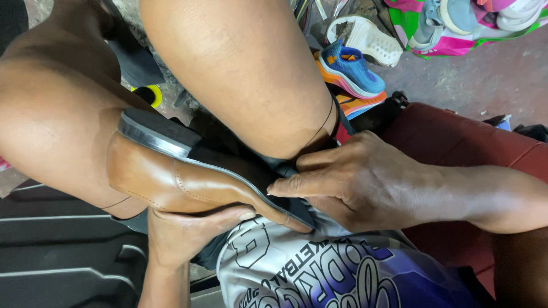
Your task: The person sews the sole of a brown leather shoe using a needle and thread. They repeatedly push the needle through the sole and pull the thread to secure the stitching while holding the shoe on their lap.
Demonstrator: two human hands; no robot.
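Two bare knees [240, 74] filling the upper frame, a brown shoe [171, 177] clamped between them, sole up and tilted, black heel [157, 134] toward the upper left, toe toward the lower right. Dark red seat [451, 142] at right, under the right forearm. White and purple printed shirt [302, 274] along the bottom edge, just below the shoe's toe. Dark ribbed mat [57, 251] at lower left. Right hand [365, 182] lying over the front of the sole, fingers pressed together and stretched flat, forefinger tip touching the sole's edge near the toe; nothing pinched that can be seen. Left hand [182, 231] coming up from below, cupping the shoe's brown upper, thumb pressed along the leather near the toe, the other fingers hidden beneath the shoe, so cannot tell how those lie. On the grey floor [485, 74] beyond the knees, well apart from the hands: a blue and orange sneaker [351, 68], a pale sole [365, 37] turned up beside it, more pale shoes [456, 14] on a pink and green cloth [451, 43] at the top right. Small yellow round thing [151, 94] showing between the knees at left, too hidden to tell more.
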